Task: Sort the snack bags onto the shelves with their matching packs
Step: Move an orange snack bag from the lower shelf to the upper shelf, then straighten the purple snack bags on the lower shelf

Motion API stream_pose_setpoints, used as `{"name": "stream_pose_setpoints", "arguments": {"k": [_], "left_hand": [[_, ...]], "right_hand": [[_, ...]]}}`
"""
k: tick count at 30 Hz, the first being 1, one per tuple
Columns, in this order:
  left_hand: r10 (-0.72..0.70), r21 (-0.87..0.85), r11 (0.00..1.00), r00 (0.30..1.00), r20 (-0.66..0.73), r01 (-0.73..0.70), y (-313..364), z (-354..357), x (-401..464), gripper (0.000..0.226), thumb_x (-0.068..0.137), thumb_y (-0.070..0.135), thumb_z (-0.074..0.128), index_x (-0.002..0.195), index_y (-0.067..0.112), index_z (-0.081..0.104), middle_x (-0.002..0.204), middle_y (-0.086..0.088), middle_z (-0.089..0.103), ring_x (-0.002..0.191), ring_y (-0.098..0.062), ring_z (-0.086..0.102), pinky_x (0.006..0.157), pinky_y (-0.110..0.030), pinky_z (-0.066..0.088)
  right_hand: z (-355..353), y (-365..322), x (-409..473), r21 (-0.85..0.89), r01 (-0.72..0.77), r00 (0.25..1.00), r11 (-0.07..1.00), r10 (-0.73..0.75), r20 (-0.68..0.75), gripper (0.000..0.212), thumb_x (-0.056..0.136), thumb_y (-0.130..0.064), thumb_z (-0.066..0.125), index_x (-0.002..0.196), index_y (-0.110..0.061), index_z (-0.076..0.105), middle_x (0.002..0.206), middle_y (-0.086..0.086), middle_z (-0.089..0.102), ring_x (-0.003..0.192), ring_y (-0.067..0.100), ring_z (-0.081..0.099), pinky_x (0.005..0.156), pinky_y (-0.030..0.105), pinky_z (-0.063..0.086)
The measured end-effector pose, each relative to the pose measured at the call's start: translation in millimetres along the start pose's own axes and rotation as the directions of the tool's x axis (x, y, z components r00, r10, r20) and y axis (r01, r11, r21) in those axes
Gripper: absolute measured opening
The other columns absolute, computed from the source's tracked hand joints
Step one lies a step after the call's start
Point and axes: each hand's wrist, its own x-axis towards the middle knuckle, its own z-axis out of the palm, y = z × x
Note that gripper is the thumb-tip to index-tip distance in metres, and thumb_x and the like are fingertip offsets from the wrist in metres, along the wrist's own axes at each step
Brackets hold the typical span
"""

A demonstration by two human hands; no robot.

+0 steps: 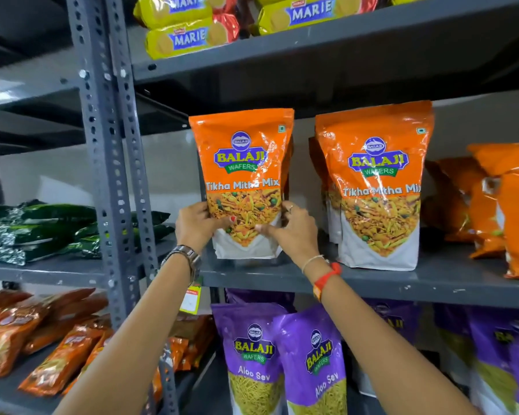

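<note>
Orange and white, the snack bag (242, 181) stands upright on the middle shelf (372, 283), its long axis vertical and its printed front facing the camera, the words "Tikha Mitha Mix" reading level across it. The left hand (197, 224) has its grip closed on the bag's lower left edge, thumb across the front and fingers hidden behind. The right hand (294, 232) grips the lower right edge in the same way, thumb pressed on the front panel, fingers curled round the side. A metal watch (186, 259) sits on the left wrist and a red band (327, 280) on the right.

On the far left, a neighbouring rack holds flat dark green packs (42, 229), with orange-brown packets (27, 333) lying on the shelf below. Just right of the held bag, apart from it, stands a matching orange bag (378, 190), also upright and facing forward, with more behind it. Further right lie crumpled orange packs (498, 205). The top shelf carries yellow biscuit packs (186, 31) lying on their sides. The bottom shelf holds upright purple bags (282, 360) marked "Aloo Sev".
</note>
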Motion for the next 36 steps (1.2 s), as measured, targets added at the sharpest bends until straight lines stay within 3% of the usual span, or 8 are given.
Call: {"name": "stream_pose_setpoints", "arguments": {"k": [8, 15, 19, 24, 27, 31, 33, 36], "left_hand": [[-0.023, 0.047, 0.999, 0.999, 0.049, 0.021, -18, 3, 4, 0.043, 0.065, 0.008, 0.077, 0.105, 0.004, 0.062, 0.112, -0.016, 0.068, 0.095, -0.025, 0.065, 0.091, -0.046, 0.053], [-0.043, 0.12, 0.992, 0.992, 0.12, 0.029, -20, 0, 4, 0.053, 0.07, 0.015, 0.075, 0.118, 0.004, 0.054, 0.124, -0.012, 0.061, 0.105, -0.024, 0.061, 0.096, -0.045, 0.05], [0.114, 0.191, 0.977, 0.989, -0.09, -0.095, -28, 7, -20, 0.064, 0.075, 0.021, 0.071, 0.131, 0.008, 0.043, 0.126, -0.002, 0.054, 0.104, -0.016, 0.056, 0.088, -0.026, 0.046], [0.304, 0.103, 0.953, 0.902, -0.306, -0.286, -79, 28, -85, 0.036, 0.078, 0.018, 0.064, 0.113, 0.014, 0.059, 0.108, 0.001, 0.064, 0.099, -0.011, 0.062, 0.084, -0.026, 0.052], [0.188, -0.065, 0.973, 0.92, -0.343, -0.223, -122, 53, -136, 0.026, 0.08, 0.009, 0.059, 0.106, 0.008, 0.06, 0.1, -0.006, 0.065, 0.082, -0.003, 0.059, 0.071, -0.012, 0.047], [-0.08, -0.148, 0.988, 0.966, -0.247, 0.044, -188, 90, -200, 0.023, 0.079, 0.005, 0.061, 0.102, 0.005, 0.061, 0.091, -0.004, 0.061, 0.067, 0.008, 0.056, 0.061, -0.007, 0.043], [-0.264, -0.175, 0.956, 0.95, -0.166, 0.235, -217, 105, -224, 0.029, 0.079, 0.012, 0.064, 0.105, 0.001, 0.06, 0.097, -0.005, 0.061, 0.072, 0.006, 0.057, 0.067, -0.019, 0.049], [-0.445, -0.228, 0.872, 0.895, -0.001, 0.433, -239, 127, -252, 0.038, 0.084, 0.02, 0.06, 0.121, 0.009, 0.055, 0.119, -0.004, 0.06, 0.106, -0.019, 0.058, 0.093, -0.05, 0.048]], "right_hand": [[22, 20, 3, -0.015, -0.065, 0.997, 0.998, 0.065, 0.035, 0.072, 0.06, -0.043, 0.082, 0.12, -0.012, 0.057, 0.119, 0.011, 0.069, 0.11, 0.031, 0.063, 0.095, 0.05, 0.051], [16, 14, -9, -0.047, -0.005, 0.998, 0.999, 0.008, 0.063, 0.071, 0.069, -0.043, 0.077, 0.126, -0.01, 0.05, 0.126, 0.013, 0.063, 0.118, 0.032, 0.057, 0.098, 0.045, 0.049], [3, 13, -45, 0.079, 0.103, 0.991, 0.992, -0.095, -0.098, 0.061, 0.073, -0.028, 0.076, 0.126, -0.011, 0.051, 0.126, 0.01, 0.062, 0.115, 0.022, 0.058, 0.096, 0.04, 0.051], [-23, 57, -126, 0.274, 0.117, 0.975, 0.955, -0.058, -0.214, 0.021, 0.082, -0.007, 0.065, 0.103, -0.012, 0.064, 0.096, -0.001, 0.066, 0.089, -0.002, 0.061, 0.07, 0.015, 0.055], [-30, 118, -167, 0.279, -0.045, 0.983, 0.959, 0.093, -0.16, 0.016, 0.083, -0.004, 0.063, 0.095, -0.014, 0.065, 0.085, -0.009, 0.064, 0.077, -0.005, 0.06, 0.066, 0.017, 0.053], [-34, 204, -196, 0.176, -0.285, 0.949, 0.942, 0.303, -0.086, 0.025, 0.079, 0.002, 0.064, 0.102, -0.007, 0.062, 0.097, 0.013, 0.067, 0.078, -0.006, 0.059, 0.069, 0.011, 0.049], [-32, 243, -198, 0.114, -0.4, 0.915, 0.909, 0.403, -0.008, 0.04, 0.078, 0.003, 0.066, 0.116, -0.001, 0.053, 0.117, 0.023, 0.061, 0.094, 0.003, 0.059, 0.086, 0.016, 0.048], [-22, 283, -195, 0.053, -0.582, 0.803, 0.812, 0.563, 0.193, 0.058, 0.085, 0.0, 0.06, 0.136, -0.002, 0.032, 0.142, 0.026, 0.042, 0.129, 0.035, 0.045, 0.111, 0.046, 0.036]]}}
